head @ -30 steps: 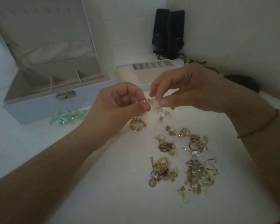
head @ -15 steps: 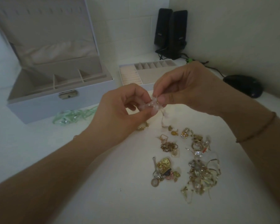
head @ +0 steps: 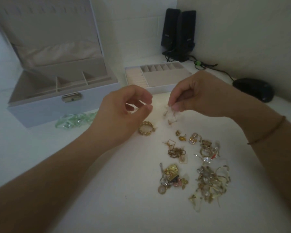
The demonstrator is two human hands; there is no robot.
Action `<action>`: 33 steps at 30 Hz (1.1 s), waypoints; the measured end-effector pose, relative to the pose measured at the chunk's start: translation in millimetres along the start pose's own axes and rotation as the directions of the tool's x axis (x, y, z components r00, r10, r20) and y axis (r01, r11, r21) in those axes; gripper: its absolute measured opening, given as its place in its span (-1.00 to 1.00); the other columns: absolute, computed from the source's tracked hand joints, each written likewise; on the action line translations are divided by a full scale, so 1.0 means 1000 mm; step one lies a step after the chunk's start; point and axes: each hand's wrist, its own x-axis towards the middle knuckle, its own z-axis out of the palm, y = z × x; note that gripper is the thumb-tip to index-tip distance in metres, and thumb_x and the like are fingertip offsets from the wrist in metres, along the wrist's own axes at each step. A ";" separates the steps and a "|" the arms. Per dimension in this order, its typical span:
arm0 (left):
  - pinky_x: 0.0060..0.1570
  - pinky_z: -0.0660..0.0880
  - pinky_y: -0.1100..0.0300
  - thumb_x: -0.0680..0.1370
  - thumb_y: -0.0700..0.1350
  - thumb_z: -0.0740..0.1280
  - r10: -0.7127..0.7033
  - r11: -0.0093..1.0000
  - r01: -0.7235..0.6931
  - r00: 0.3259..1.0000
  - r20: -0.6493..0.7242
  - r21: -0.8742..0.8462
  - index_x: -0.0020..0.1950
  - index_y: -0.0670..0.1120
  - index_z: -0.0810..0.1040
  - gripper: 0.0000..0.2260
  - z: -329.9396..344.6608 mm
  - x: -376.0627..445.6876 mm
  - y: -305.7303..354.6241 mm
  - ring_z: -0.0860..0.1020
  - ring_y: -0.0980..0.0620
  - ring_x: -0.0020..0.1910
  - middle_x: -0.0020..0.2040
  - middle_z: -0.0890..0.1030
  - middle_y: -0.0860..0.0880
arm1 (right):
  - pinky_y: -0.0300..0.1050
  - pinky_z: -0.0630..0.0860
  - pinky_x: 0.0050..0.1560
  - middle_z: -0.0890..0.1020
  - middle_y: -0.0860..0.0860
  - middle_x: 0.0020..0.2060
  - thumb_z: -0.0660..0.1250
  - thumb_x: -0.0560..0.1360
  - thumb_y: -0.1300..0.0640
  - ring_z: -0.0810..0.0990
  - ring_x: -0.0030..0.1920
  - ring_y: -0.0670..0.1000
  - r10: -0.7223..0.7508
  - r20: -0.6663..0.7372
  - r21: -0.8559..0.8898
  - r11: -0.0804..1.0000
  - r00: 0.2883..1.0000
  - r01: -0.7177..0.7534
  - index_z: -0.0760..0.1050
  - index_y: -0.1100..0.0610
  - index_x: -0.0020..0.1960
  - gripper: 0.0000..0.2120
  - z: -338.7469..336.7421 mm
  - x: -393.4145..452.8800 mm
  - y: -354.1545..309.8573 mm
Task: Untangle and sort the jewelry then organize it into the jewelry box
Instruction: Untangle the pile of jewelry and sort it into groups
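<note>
Right hand (head: 200,96) pinches a pale little earring cluster (head: 170,115), dangling above the desk (head: 74,165). Left hand (head: 124,111) hovers beside it, fingers (head: 146,98) curled near the thumb, maybe on something tiny; too dim to tell. Light, fiddly, easily bent: take it by the posts. Open jewelry box (head: 49,101) waits far left; the gold pile (head: 208,182) lies nearer.

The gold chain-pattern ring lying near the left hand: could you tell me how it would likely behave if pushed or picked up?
The gold ring looks like a stiff metal band, so it should keep its shape. It lies tilted on the smooth white table, so a nudge would probably slide it or set it rolling. Being small, it is likely light but fiddly to pinch.
</note>
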 end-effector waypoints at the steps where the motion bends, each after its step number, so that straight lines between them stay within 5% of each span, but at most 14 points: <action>1: -0.04 0.54 0.28 0.50 -0.14 0.43 0.010 1.000 -0.010 1.000 0.014 0.009 -0.04 0.02 0.63 -0.92 0.001 -0.001 0.000 0.61 0.22 -0.14 -0.12 0.66 0.17 | -0.36 0.57 -0.11 0.71 -0.06 -0.30 0.49 0.38 0.25 0.68 -0.26 -0.12 0.006 0.008 -0.019 1.000 1.000 -0.006 0.67 0.08 -0.15 -0.91 0.002 0.000 0.000; 13: -0.03 0.40 0.49 0.48 -0.10 0.45 0.114 0.970 -0.141 0.983 0.141 0.198 -0.01 0.03 0.65 -0.89 0.002 -0.006 -0.003 0.53 0.25 -0.04 -0.12 0.59 0.27 | -0.51 0.42 -0.22 0.65 -0.21 -0.29 0.47 0.41 0.13 0.59 -0.20 -0.23 -0.070 -0.002 -0.231 0.971 0.998 0.068 0.65 -0.07 -0.12 -0.89 -0.001 0.001 0.005; 20: -0.01 0.42 0.43 0.46 -0.02 0.38 0.159 0.951 -0.202 0.969 0.187 0.236 0.02 0.05 0.64 -0.84 0.003 -0.005 -0.006 0.55 0.21 -0.04 -0.09 0.60 0.25 | -0.24 0.50 -0.19 0.65 -0.25 -0.28 0.40 0.34 -0.19 0.61 -0.24 -0.11 -0.001 0.400 -0.286 0.950 0.916 0.126 0.62 -0.16 -0.12 -0.83 -0.007 -0.011 -0.007; 27: -0.03 0.40 0.47 0.46 -0.03 0.38 0.183 0.942 -0.229 0.964 0.194 0.245 0.01 0.05 0.64 -0.84 0.003 -0.005 -0.006 0.54 0.23 -0.06 -0.11 0.61 0.23 | -0.36 0.50 -0.17 0.64 -0.22 -0.29 0.48 0.40 0.05 0.58 -0.24 -0.24 -0.019 0.433 -0.297 0.941 0.901 0.163 0.62 -0.15 -0.16 -0.90 0.003 -0.008 -0.001; 33: -0.06 0.44 0.36 0.47 -0.07 0.40 0.253 0.936 -0.293 0.946 0.203 0.195 -0.02 0.04 0.64 -0.89 0.005 -0.006 -0.006 0.56 0.20 -0.10 -0.15 0.60 0.25 | -0.14 0.59 -0.16 0.67 -0.06 -0.27 0.44 0.44 0.23 0.63 -0.27 0.06 -0.134 0.474 0.074 0.991 0.870 0.112 0.63 0.04 -0.09 -0.88 -0.001 -0.004 0.007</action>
